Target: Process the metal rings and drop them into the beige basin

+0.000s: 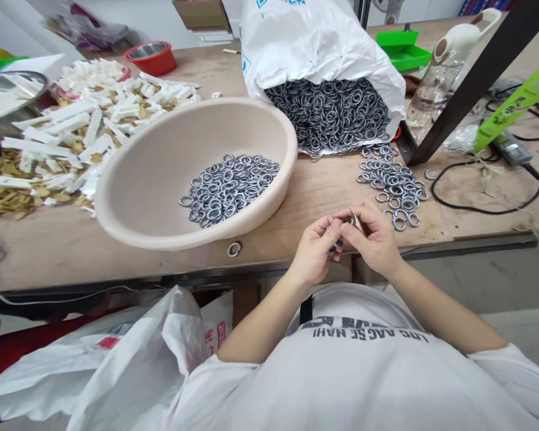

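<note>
Two hands, the left hand and the right hand, are raised together just above the front edge of a wooden workbench, with the forearms angled inward from a white T-shirt. Both hands are curled closed with the fingertips meeting, and a small shiny metal piece is gripped between them. A dark ring-like bit is seen beneath the left fingers, too hidden to be identified. The metal piece is tilted, its long axis slanting upward from the fingertips, though its full shape is hidden. The hands are placed to the front right of a beige basin, in which many steel rings are heaped. One loose ring is lying just in front of the basin. To the basin's right, scattered rings are spread near the hands, below a white sack spilling more rings. To its left, white tags and gold-coloured pieces are piled.
</note>
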Demonstrator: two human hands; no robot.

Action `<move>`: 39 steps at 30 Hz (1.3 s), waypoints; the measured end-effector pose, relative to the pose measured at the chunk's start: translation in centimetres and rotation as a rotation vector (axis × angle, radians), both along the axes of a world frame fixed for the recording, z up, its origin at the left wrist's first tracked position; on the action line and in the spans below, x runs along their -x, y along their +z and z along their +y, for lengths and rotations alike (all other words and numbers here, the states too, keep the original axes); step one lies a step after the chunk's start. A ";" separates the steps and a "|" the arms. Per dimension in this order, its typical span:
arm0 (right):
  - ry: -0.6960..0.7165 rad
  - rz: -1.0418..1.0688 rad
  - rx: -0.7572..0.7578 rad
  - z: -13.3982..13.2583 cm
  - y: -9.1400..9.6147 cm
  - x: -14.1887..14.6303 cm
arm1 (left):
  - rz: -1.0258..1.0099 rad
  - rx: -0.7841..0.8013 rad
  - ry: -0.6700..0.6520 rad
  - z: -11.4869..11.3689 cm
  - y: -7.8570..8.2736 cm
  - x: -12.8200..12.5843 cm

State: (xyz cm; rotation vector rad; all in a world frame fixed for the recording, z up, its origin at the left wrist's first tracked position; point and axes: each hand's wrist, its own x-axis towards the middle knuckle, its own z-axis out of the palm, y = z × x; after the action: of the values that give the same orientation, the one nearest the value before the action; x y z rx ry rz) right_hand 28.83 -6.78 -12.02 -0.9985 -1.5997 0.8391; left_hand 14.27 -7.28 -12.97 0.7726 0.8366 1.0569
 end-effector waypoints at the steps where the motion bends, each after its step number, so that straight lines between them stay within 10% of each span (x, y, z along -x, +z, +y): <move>1: -0.017 0.002 -0.004 0.1 0.0 0.0 | -0.003 0.003 -0.002 -0.1 0.1 0.0; 9: -0.073 -0.016 0.071 1.1 0.0 -0.5 | -0.075 0.045 0.012 -0.3 0.7 -0.2; 17: -0.060 -0.626 -0.176 -0.7 1.5 -0.9 | -0.059 0.085 0.073 -0.4 0.9 -0.2; 26: -0.014 -0.629 -0.119 0.4 1.4 -1.6 | -0.021 0.028 -0.019 -0.7 0.8 0.0; 33: -0.454 -0.963 0.087 6.1 -0.7 -7.3 | -0.030 -0.028 -0.120 -1.0 0.4 1.4; 39: -0.464 -1.159 0.144 7.0 -1.2 -8.2 | 0.004 -0.016 -0.092 0.5 -0.6 2.6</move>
State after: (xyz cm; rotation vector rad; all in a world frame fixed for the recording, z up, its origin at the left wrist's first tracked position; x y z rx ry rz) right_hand 37.00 0.27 -13.24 -2.0783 -2.0746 -0.0277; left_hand 11.62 -6.81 -13.58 0.8195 0.7896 0.9813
